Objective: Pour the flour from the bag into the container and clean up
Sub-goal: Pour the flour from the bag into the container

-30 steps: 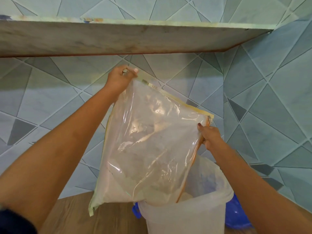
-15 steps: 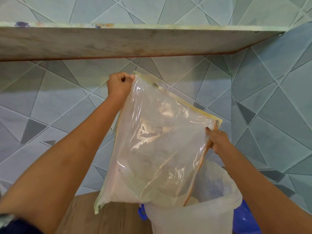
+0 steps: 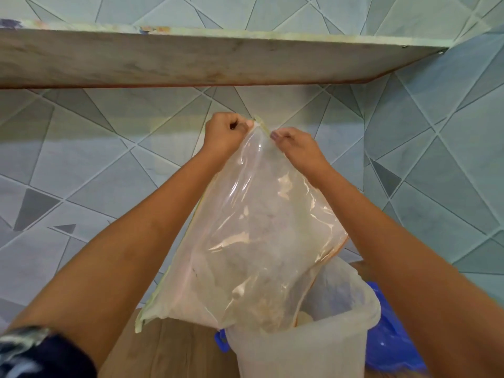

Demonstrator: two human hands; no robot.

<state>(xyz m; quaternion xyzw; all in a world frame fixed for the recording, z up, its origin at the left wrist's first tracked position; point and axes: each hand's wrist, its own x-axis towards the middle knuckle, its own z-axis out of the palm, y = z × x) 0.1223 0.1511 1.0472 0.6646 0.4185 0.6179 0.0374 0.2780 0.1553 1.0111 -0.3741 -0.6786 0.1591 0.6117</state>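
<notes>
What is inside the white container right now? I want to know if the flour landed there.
The bag's lower end hangs into the container; a pale mound shows at its rim. The bag covers the rest.

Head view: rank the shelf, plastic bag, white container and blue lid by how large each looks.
1. shelf
2. plastic bag
3. white container, partly cut off by the frame
4. blue lid, mostly hidden, so unsure

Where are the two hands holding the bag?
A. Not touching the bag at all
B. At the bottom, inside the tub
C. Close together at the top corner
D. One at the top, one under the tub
C: the left hand and right hand pinch the bag side by side at its top corner, while its low end hangs into the tub.
</notes>
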